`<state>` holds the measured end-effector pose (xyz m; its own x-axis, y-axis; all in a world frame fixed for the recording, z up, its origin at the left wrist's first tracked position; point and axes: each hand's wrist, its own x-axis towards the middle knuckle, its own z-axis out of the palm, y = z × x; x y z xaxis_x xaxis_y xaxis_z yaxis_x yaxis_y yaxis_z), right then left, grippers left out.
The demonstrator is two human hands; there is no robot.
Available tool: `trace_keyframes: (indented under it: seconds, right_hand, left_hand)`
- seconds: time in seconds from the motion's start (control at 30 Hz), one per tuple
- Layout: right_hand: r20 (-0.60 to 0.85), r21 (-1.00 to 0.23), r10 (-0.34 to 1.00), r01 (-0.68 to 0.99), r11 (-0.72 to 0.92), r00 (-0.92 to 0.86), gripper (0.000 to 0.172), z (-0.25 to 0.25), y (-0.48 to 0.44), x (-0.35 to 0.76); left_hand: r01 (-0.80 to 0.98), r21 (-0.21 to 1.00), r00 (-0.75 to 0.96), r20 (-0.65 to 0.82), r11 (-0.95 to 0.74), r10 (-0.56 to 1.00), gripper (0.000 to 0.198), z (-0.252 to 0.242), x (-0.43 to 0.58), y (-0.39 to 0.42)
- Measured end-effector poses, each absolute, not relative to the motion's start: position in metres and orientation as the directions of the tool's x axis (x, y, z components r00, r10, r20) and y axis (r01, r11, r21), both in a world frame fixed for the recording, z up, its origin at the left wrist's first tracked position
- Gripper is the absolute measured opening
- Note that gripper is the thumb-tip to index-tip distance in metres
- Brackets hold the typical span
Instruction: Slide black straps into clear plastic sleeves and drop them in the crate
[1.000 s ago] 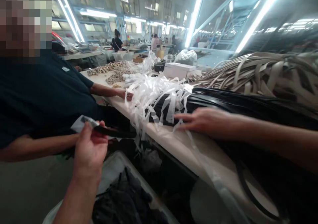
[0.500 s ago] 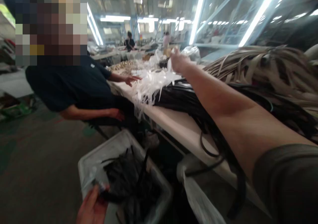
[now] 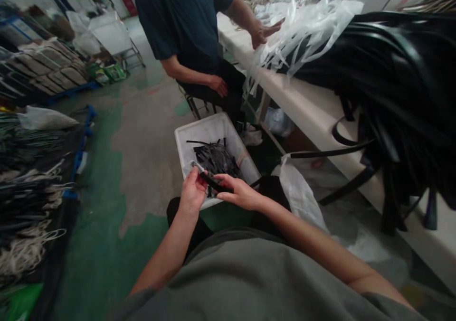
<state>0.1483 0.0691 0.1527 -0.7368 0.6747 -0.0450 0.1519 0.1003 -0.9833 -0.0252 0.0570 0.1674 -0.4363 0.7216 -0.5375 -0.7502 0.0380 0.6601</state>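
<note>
A short black strap (image 3: 213, 182) is held between my two hands above a white plastic bin. My left hand (image 3: 193, 189) pinches its far end, where a small pale, shiny bit shows that I cannot make out. Toward the strap's other end, my right hand (image 3: 239, 191) has its fingers and thumb closed round it. Below and beyond my hands, the white bin (image 3: 180, 138) stands on the floor with many cut black strips (image 3: 218, 155) heaped inside.
At right, a long table (image 3: 281, 93) bears a thick bundle of black straps (image 3: 392, 69), some hanging over its edge, and white ribbons (image 3: 302, 41). A co-worker (image 3: 188, 26) sits beside it. A white plastic bag (image 3: 297, 188) hangs by the table; pallets of goods (image 3: 46, 71) stand left.
My right hand has come from over the table down to the strap at my left hand. The view has turned downward, and the bin now sits nearer the middle.
</note>
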Motion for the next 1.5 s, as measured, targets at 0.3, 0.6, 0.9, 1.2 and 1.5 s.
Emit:
trace_keyframes:
  seconds: [0.3, 0.6, 0.9, 1.2, 1.5]
  right_hand:
    - [-0.218, -0.688, 0.8, 0.669, 0.28, -0.559, 0.035, 0.195, 0.044, 0.136]
    - [-0.237, -0.661, 0.716, 0.649, 0.377, -0.657, 0.042, 0.216, 0.017, 0.163]
    - [-0.253, -0.72, 0.686, 0.606, 0.338, -0.683, 0.057, 0.198, 0.019, 0.168]
    - [-0.284, -0.672, 0.726, 0.67, 0.315, -0.626, 0.059, 0.192, 0.021, 0.159]
    - [-0.251, -0.557, 0.782, 0.746, 0.364, -0.57, 0.054, 0.193, 0.019, 0.158]
  left_hand:
    - [-0.783, 0.62, -0.354, -0.518, 0.056, 0.779, 0.014, 0.15, -0.01, 0.0]
    - [-0.829, 0.55, -0.335, -0.63, 0.098, 0.701, 0.011, 0.134, -0.015, -0.035]
    - [-0.785, 0.561, -0.222, -0.65, 0.263, 0.726, 0.026, 0.118, -0.01, -0.045]
    - [-0.815, 0.491, -0.134, -0.677, 0.308, 0.724, 0.022, 0.115, -0.003, -0.036]
    - [-0.813, 0.456, -0.043, -0.668, 0.363, 0.743, 0.022, 0.113, 0.003, -0.034]
